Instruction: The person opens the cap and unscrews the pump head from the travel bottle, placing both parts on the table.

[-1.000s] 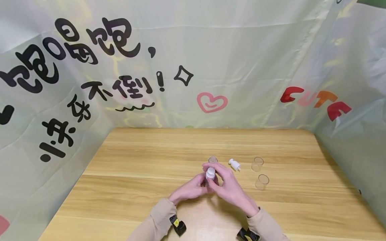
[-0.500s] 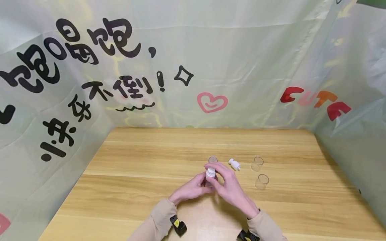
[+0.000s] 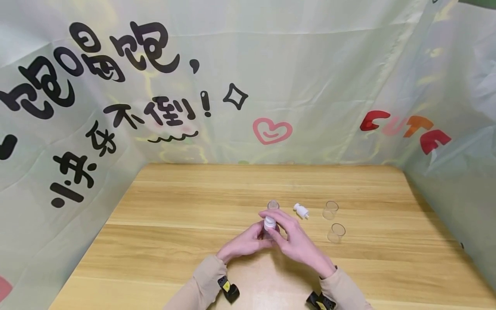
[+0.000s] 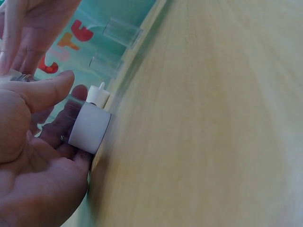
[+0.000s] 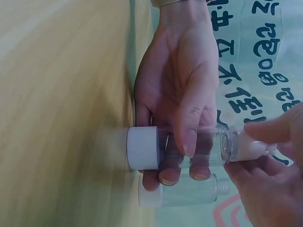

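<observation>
A clear bottle (image 5: pixel 201 146) with a white base stands upright in front of me. My left hand (image 3: pixel 245 243) grips its body, the thumb lying across the near side in the right wrist view. At the bottle's neck is a white pump top (image 3: pixel 270 222), pinched by the thumb and fingers of my right hand (image 3: pixel 297 242). Whether its thread is fully seated cannot be told. Just behind stands a second clear bottle (image 5: pixel 189 193), also white-based, with a bare threaded neck; my hands partly cover it in the head view.
A loose white pump top (image 3: pixel 301 211) lies on its side right of the second bottle. Two clear caps (image 3: pixel 330 210) stand farther right on the wooden table (image 3: pixel 186 202). Printed fabric (image 3: pixel 317 77) encloses the table's back and sides.
My right fingers shift slightly back and forth around the pump top. The left hand and the gripped bottle stay almost in place, and the other things have not moved.
</observation>
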Action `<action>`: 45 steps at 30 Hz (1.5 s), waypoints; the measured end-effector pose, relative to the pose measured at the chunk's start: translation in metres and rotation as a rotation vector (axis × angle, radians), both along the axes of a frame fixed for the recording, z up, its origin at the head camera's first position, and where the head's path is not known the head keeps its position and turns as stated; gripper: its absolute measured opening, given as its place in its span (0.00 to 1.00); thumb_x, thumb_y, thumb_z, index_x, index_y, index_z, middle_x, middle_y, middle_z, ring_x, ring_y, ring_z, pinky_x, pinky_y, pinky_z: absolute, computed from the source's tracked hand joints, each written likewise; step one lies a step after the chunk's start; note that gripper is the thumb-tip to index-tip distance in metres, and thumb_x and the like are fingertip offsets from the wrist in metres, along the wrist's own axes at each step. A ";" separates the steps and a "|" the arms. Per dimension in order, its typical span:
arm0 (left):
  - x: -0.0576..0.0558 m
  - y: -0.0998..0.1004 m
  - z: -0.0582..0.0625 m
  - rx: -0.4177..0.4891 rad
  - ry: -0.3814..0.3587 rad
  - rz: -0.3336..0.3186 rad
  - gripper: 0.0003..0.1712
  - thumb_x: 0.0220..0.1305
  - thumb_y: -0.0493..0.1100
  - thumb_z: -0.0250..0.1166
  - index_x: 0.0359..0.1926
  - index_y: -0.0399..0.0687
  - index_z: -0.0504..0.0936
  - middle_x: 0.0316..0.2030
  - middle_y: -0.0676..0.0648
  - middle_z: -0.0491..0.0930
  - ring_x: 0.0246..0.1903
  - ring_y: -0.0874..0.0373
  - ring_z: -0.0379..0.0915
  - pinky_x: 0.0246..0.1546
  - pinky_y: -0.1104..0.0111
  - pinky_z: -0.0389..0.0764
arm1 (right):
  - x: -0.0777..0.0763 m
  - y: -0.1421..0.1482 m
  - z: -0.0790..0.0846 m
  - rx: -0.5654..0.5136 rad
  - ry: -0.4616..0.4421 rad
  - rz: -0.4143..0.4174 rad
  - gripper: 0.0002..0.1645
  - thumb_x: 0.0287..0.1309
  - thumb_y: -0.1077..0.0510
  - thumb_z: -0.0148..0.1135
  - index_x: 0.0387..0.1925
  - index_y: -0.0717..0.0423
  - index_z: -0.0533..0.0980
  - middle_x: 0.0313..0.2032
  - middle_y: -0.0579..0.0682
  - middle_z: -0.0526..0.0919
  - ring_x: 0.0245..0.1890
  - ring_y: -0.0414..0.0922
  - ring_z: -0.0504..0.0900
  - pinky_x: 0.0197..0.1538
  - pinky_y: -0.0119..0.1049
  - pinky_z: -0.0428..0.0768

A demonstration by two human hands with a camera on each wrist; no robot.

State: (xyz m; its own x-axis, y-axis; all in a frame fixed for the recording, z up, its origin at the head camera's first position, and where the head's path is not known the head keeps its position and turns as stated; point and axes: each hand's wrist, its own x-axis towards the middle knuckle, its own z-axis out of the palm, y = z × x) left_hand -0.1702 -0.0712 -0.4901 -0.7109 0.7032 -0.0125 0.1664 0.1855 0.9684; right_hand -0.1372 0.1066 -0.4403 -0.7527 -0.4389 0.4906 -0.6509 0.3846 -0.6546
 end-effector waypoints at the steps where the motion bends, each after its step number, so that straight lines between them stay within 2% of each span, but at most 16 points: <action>1: 0.000 0.000 0.000 -0.004 0.000 0.000 0.24 0.68 0.36 0.62 0.64 0.38 0.71 0.57 0.38 0.78 0.56 0.61 0.75 0.65 0.71 0.72 | 0.000 0.000 0.000 0.001 -0.014 -0.001 0.28 0.56 0.70 0.66 0.60 0.61 0.76 0.59 0.56 0.81 0.62 0.58 0.78 0.67 0.59 0.73; 3: -0.001 0.000 0.000 -0.014 -0.001 -0.001 0.23 0.67 0.36 0.63 0.62 0.40 0.73 0.56 0.39 0.79 0.56 0.61 0.75 0.66 0.70 0.72 | 0.001 0.000 0.000 -0.004 -0.024 -0.019 0.31 0.54 0.68 0.70 0.61 0.60 0.75 0.60 0.56 0.80 0.63 0.59 0.76 0.67 0.63 0.72; 6: -0.001 0.000 0.001 -0.019 -0.001 0.000 0.22 0.66 0.36 0.63 0.60 0.43 0.74 0.56 0.41 0.79 0.57 0.61 0.76 0.66 0.69 0.71 | 0.000 -0.001 -0.001 -0.016 0.004 -0.063 0.33 0.50 0.65 0.74 0.60 0.58 0.75 0.58 0.55 0.81 0.61 0.57 0.77 0.65 0.62 0.73; 12: 0.001 0.000 0.002 -0.014 -0.005 0.006 0.26 0.68 0.37 0.63 0.65 0.39 0.70 0.59 0.40 0.77 0.57 0.61 0.74 0.65 0.70 0.72 | -0.002 -0.002 -0.002 -0.050 0.078 -0.127 0.30 0.46 0.68 0.75 0.55 0.59 0.79 0.53 0.52 0.84 0.57 0.52 0.81 0.62 0.51 0.79; 19: 0.001 0.001 0.003 -0.014 -0.019 0.022 0.27 0.69 0.38 0.63 0.67 0.41 0.69 0.63 0.42 0.76 0.65 0.54 0.72 0.70 0.66 0.69 | -0.005 0.000 -0.002 -0.145 0.149 -0.076 0.27 0.48 0.72 0.72 0.53 0.62 0.79 0.51 0.56 0.86 0.54 0.54 0.82 0.62 0.34 0.80; 24: 0.001 0.001 0.003 -0.019 -0.021 0.022 0.28 0.69 0.39 0.62 0.68 0.42 0.68 0.64 0.43 0.76 0.65 0.52 0.71 0.70 0.67 0.69 | -0.006 0.002 0.000 -0.183 0.186 -0.048 0.26 0.49 0.74 0.70 0.53 0.63 0.79 0.50 0.60 0.85 0.54 0.53 0.82 0.64 0.28 0.77; 31: 0.000 0.000 0.004 -0.013 -0.011 0.001 0.33 0.70 0.40 0.62 0.73 0.45 0.63 0.66 0.43 0.75 0.66 0.52 0.72 0.70 0.67 0.69 | -0.006 0.007 0.001 -0.198 0.166 -0.047 0.26 0.49 0.75 0.70 0.53 0.65 0.78 0.50 0.58 0.85 0.53 0.48 0.83 0.63 0.26 0.77; 39: 0.000 -0.001 0.003 0.009 -0.013 -0.022 0.35 0.71 0.40 0.61 0.75 0.45 0.60 0.68 0.42 0.73 0.68 0.51 0.70 0.71 0.67 0.69 | -0.006 0.011 0.001 -0.194 0.137 -0.034 0.25 0.51 0.74 0.70 0.53 0.64 0.79 0.50 0.59 0.85 0.52 0.49 0.83 0.61 0.27 0.79; 45: 0.001 -0.001 0.001 -0.004 -0.015 0.011 0.36 0.70 0.40 0.62 0.75 0.47 0.61 0.68 0.42 0.73 0.67 0.51 0.70 0.71 0.64 0.69 | -0.002 0.009 0.002 -0.140 0.127 -0.041 0.24 0.51 0.70 0.72 0.52 0.61 0.80 0.50 0.55 0.86 0.52 0.46 0.83 0.59 0.32 0.81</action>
State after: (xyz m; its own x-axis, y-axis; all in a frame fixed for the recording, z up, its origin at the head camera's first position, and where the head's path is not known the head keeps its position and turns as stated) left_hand -0.1690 -0.0720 -0.4895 -0.7181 0.6955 -0.0260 0.1502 0.1914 0.9699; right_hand -0.1391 0.1156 -0.4382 -0.6970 -0.3301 0.6366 -0.7171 0.3235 -0.6173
